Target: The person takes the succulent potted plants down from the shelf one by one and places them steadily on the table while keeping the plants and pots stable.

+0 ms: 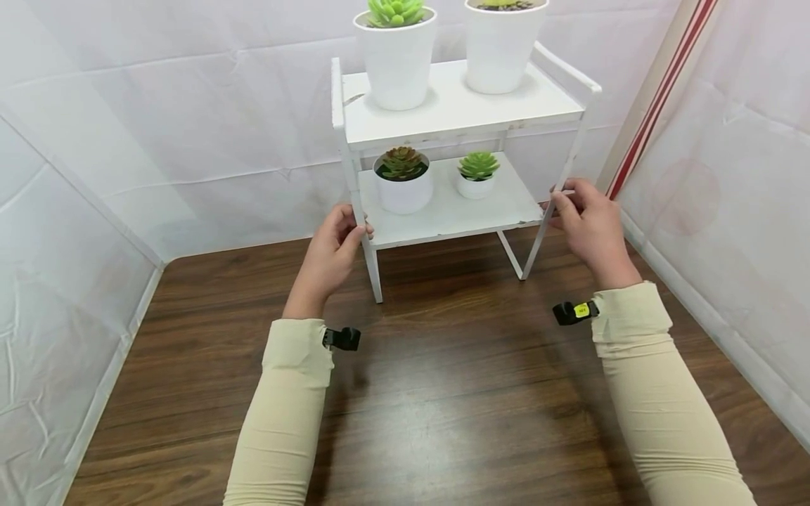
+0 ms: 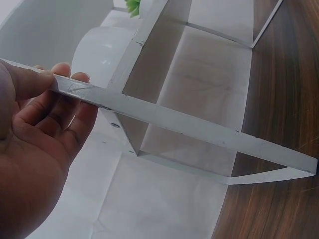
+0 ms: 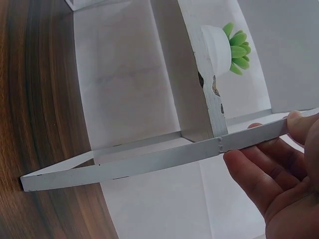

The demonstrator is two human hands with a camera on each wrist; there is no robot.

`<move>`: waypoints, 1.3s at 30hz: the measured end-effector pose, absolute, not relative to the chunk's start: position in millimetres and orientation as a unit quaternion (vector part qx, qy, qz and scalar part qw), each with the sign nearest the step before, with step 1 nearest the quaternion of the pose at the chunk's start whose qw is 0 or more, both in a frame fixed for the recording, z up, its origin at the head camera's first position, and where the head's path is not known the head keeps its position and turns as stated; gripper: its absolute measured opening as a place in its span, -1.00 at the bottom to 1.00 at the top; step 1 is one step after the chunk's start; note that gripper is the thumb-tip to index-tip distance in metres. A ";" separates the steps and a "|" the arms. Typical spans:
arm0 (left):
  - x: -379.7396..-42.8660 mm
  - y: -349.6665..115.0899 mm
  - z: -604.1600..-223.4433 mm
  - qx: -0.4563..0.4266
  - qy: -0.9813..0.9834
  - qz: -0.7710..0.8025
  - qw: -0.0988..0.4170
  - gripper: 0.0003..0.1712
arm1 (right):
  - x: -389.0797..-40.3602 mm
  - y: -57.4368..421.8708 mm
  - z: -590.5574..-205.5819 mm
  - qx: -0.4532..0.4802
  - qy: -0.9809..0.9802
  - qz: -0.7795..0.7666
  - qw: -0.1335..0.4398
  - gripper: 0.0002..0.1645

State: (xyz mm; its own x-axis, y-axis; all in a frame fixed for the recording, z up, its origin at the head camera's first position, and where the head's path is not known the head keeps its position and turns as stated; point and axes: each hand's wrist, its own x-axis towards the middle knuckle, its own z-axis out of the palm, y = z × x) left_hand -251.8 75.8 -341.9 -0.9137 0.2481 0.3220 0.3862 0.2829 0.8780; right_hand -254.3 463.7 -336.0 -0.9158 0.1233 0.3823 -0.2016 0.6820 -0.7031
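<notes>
A white two-tier shelf (image 1: 455,119) with chipped paint stands towards the back of the wooden surface. My left hand (image 1: 333,246) grips its left front leg (image 2: 169,119) near the lower board, thumb on one side and fingers on the other. On the opposite side my right hand (image 1: 588,225) pinches the right front leg (image 3: 149,157) at about the same height. The upper board bears two white pots with succulents, a left pot (image 1: 399,63) and a right pot (image 1: 503,53). Below sit a pot with a dark reddish succulent (image 1: 405,190) and a smaller pot with a green succulent (image 1: 476,184).
Dark wooden flooring (image 1: 430,393) spreads out in front of the shelf. White sheeting (image 1: 190,126) hangs behind and on both sides, and a red-striped strip (image 1: 658,105) runs down the right back corner. Black straps with small cameras (image 1: 342,339) are on both wrists.
</notes>
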 end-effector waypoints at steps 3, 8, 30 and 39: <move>-250.5 76.1 -341.5 -0.200 -0.798 -0.565 0.066 -0.76 | -255.4 465.0 -336.3 0.028 -0.892 0.403 0.204 -0.54; -248.5 77.4 -341.4 -0.195 -0.800 -0.563 0.070 -0.75 | -255.4 466.6 -336.3 0.034 -0.892 0.408 0.194 -0.53; -243.7 83.2 -343.4 -0.159 -0.825 -0.535 0.086 -0.72 | -259.6 474.0 -341.4 0.058 -0.888 0.412 0.195 -0.52; -238.7 86.7 -341.1 -0.137 -0.828 -0.536 0.093 -0.70 | -259.5 475.4 -340.6 0.073 -0.884 0.415 0.203 -0.52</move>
